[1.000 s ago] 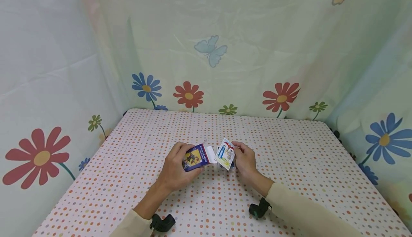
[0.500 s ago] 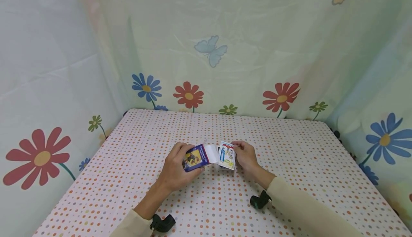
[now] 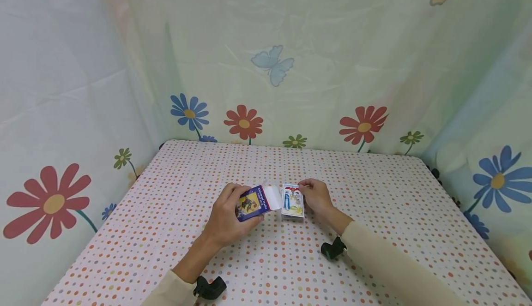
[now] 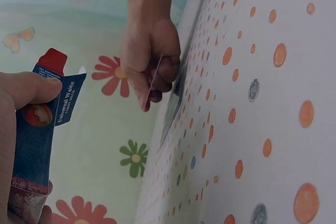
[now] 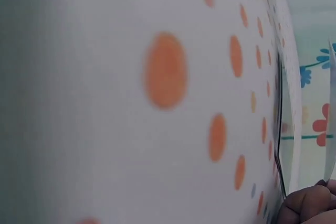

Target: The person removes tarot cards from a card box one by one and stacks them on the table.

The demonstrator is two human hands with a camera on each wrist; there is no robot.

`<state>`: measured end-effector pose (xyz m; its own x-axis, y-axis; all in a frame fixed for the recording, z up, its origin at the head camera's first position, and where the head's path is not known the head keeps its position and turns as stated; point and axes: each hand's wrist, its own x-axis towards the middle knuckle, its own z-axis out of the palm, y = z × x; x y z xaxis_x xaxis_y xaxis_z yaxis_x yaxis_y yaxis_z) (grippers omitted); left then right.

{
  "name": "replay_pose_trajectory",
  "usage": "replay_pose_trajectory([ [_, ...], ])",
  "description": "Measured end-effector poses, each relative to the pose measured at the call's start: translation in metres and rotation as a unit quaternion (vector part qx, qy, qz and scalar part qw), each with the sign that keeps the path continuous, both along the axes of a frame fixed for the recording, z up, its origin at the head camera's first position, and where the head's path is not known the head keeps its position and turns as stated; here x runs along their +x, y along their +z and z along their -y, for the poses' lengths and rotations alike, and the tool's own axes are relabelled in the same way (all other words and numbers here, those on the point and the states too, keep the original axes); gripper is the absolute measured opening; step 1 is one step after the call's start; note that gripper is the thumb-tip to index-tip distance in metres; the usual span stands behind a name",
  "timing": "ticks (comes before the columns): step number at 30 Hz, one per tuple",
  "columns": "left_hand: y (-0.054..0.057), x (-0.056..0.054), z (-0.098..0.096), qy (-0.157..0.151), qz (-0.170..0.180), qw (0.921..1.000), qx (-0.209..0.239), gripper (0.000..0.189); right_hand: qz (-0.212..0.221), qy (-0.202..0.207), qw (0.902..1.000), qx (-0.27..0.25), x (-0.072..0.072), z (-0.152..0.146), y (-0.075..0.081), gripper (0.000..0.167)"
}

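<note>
My left hand (image 3: 226, 216) grips a blue tarot card box (image 3: 250, 204) with its white-lined flap open toward the right. In the left wrist view the box (image 4: 35, 135) shows its red-tipped tab, with my thumb pressed on its face. Just right of the flap, my right hand (image 3: 319, 201) pinches a picture card (image 3: 293, 201) by its upper right edge. Seen from the left wrist, that card (image 4: 153, 81) stands apart from and above a flat dark stack of cards (image 4: 174, 103) on the table. From the head, the card covers most of the stack.
A polka-dot cloth covers the table (image 3: 232, 269). Fabric walls with printed flowers surround it, the back one (image 3: 316, 89) rising at the far edge. A black wrist camera (image 3: 209, 288) sits on the left wrist, another (image 3: 334, 249) on the right.
The picture card has turned from a slant to nearly straight and has come over the stack, in my right hand. My left hand and the box have stayed put.
</note>
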<state>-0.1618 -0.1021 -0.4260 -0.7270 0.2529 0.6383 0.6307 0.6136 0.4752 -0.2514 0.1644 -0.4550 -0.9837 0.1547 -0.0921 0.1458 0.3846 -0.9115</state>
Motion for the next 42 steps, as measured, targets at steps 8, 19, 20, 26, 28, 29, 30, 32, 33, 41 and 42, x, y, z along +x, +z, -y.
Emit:
replay_pose_trajectory([
  [8,-0.001,0.000,0.000,0.002,0.001,1.0000,0.007,0.071,0.014,0.031,0.9991,0.025,-0.006,0.000,0.005,0.017],
  [19,-0.003,0.000,0.001,-0.009,-0.005,0.9999,0.008,0.071,0.046,0.050,0.9959,0.060,-0.012,0.002,0.003,0.012],
  [20,-0.003,0.000,0.001,-0.008,-0.005,0.9999,0.008,0.071,0.048,0.052,0.9949,0.071,-0.013,0.003,0.003,0.012],
  [26,-0.003,0.000,0.001,-0.011,0.000,0.9999,0.006,0.070,0.025,0.072,0.9822,0.171,-0.017,0.005,0.004,0.008],
  [28,-0.002,0.000,0.001,-0.013,0.002,0.9999,0.006,0.069,0.014,0.079,0.9773,0.196,-0.018,0.006,0.004,0.009],
  [29,-0.002,0.000,0.001,-0.013,0.003,0.9999,0.006,0.069,0.010,0.081,0.9750,0.207,-0.018,0.007,0.004,0.009],
  [30,-0.001,0.000,0.001,-0.014,0.004,0.9999,0.007,0.069,0.007,0.084,0.9729,0.215,-0.019,0.008,0.005,0.008],
  [32,-0.001,0.000,0.000,-0.013,0.005,0.9999,0.007,0.069,0.006,0.088,0.9696,0.228,-0.019,0.009,0.005,0.007],
  [33,-0.001,0.000,0.000,-0.013,0.005,0.9999,0.007,0.069,0.008,0.091,0.9684,0.232,-0.019,0.009,0.006,0.007],
  [41,-0.001,0.001,0.000,-0.015,0.007,0.9998,0.008,0.069,0.016,0.102,0.9638,0.246,-0.021,0.012,0.007,0.003],
  [42,-0.001,0.000,0.000,-0.015,0.007,0.9998,0.008,0.069,0.014,0.102,0.9638,0.246,-0.021,0.012,0.007,0.004],
])
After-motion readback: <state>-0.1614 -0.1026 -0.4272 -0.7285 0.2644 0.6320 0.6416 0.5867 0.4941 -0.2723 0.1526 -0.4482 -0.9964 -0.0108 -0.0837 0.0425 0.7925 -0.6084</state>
